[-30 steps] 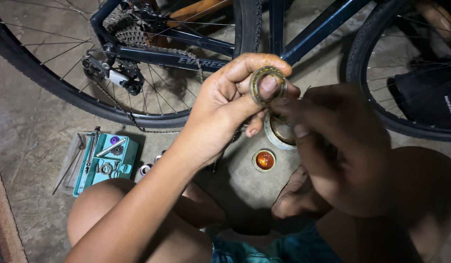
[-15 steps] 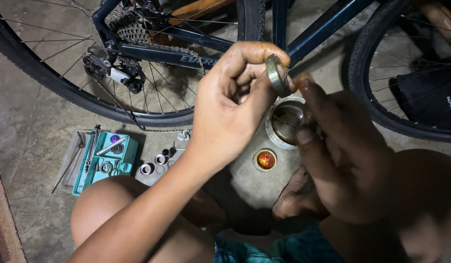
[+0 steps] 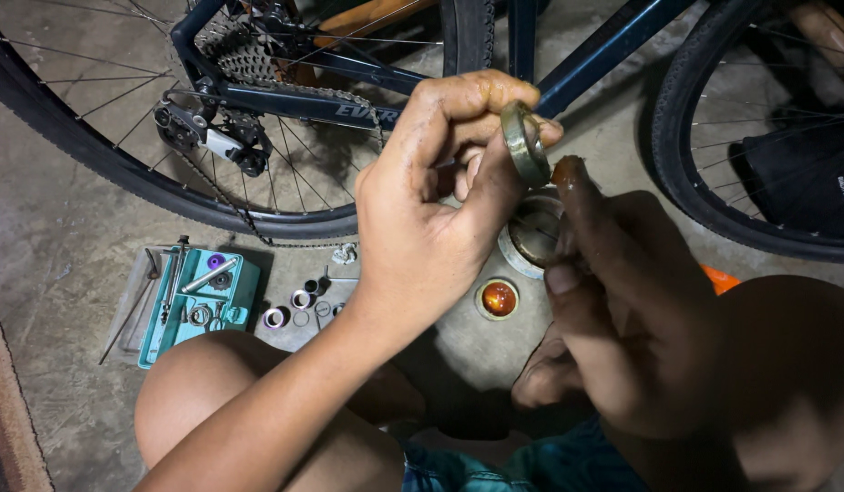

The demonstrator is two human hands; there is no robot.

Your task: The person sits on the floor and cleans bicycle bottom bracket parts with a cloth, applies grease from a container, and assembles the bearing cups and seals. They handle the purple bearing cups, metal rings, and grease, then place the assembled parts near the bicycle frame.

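Observation:
My left hand point(image 3: 431, 210) pinches a round metal bearing ring point(image 3: 524, 142) between thumb and fingers, held upright and edge-on above the floor. My right hand point(image 3: 622, 301) is just right of it, the index fingertip raised close to the ring with an orange dab of grease on it. Below the ring, on the concrete floor, stands an open round tin point(image 3: 531, 235), partly hidden by my hands. Nearer to me lies its small lid with orange grease point(image 3: 498, 298).
A dark blue bicycle point(image 3: 331, 102) lies across the top, with rear wheel, cassette, chain and derailleur at left and another tyre point(image 3: 705, 191) at right. A teal tool tray point(image 3: 199, 293) and small metal rings point(image 3: 299, 305) lie at left. My bare knees fill the bottom.
My left hand has turned the ring from face-on to edge-on and shifted it right. My right index finger has risen toward it with grease on the tip.

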